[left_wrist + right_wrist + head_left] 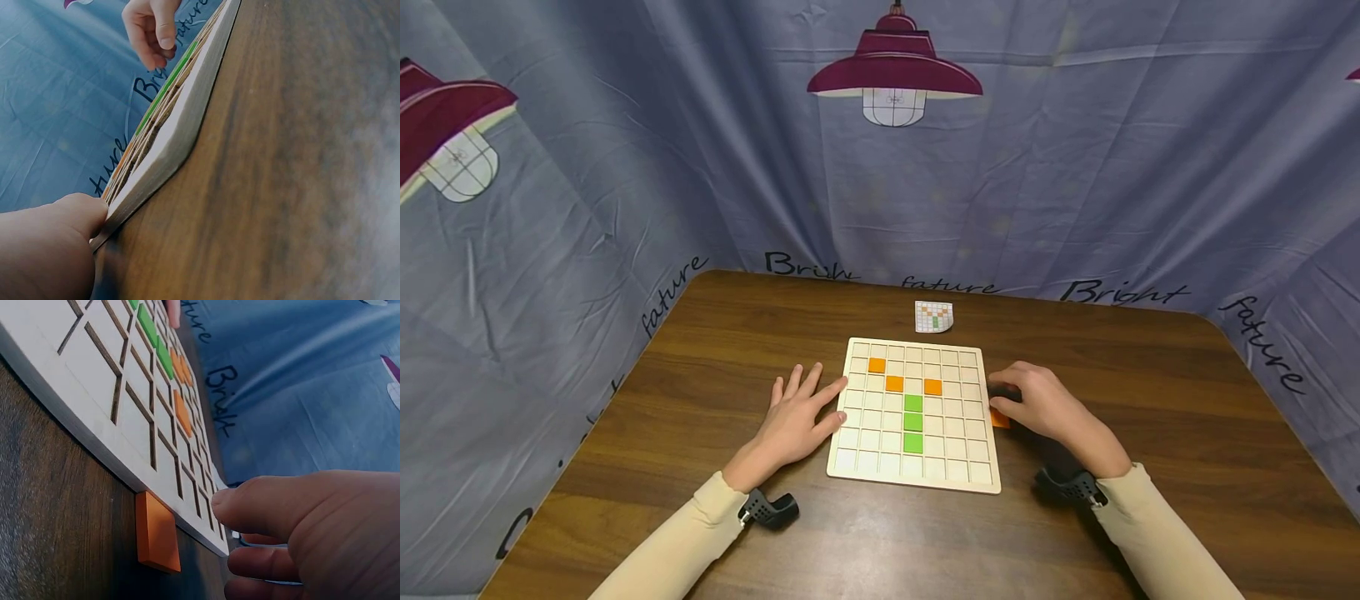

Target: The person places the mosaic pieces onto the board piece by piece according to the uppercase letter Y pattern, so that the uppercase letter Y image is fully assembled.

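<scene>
A pale wooden grid board (870,462) lies flat on the table. Three green tiles (913,422) fill a column near its middle, with two orange tiles, one on either side (932,387), just above and a third orange tile (877,365) toward the upper left. My left hand (790,425) has its fingers spread, the thumb and index finger touching the board's left edge. Beside the right edge, my right hand (1037,402) hovers with loosely bent fingers; nothing shows between them. A loose orange tile (157,531) lies against that edge on the table, apart from the thumb.
A small paper card (933,317) printed with a coloured grid pattern lies beyond the board. The brown wooden table (880,542) meets a grey-blue curtain (1037,167) at the back and sides. Each wrist wears a black device (769,508).
</scene>
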Available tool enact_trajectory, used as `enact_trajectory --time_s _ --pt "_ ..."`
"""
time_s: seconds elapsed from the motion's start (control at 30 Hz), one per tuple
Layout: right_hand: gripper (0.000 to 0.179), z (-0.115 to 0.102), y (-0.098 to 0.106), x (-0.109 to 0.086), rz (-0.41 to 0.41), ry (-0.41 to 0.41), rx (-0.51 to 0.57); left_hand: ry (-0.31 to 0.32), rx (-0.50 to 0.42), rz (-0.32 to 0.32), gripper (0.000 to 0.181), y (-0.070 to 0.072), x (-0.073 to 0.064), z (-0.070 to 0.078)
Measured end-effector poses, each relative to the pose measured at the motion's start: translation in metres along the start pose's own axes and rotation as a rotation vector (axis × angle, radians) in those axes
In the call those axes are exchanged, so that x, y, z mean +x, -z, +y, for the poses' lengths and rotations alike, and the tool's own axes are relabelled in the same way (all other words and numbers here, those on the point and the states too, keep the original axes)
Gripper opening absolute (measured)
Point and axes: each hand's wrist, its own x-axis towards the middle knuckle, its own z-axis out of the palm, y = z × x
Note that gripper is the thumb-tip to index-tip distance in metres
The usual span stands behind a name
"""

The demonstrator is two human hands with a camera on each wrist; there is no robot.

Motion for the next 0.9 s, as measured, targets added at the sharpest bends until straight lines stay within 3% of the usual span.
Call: enact_trajectory --time_s 0.9 --pt "0.033 0.0022 0.0032 -0.0043 -0.047 -0.013 0.02 -0.005 -0.004 0.013 0.056 -0.0006 0.0006 0.0001"
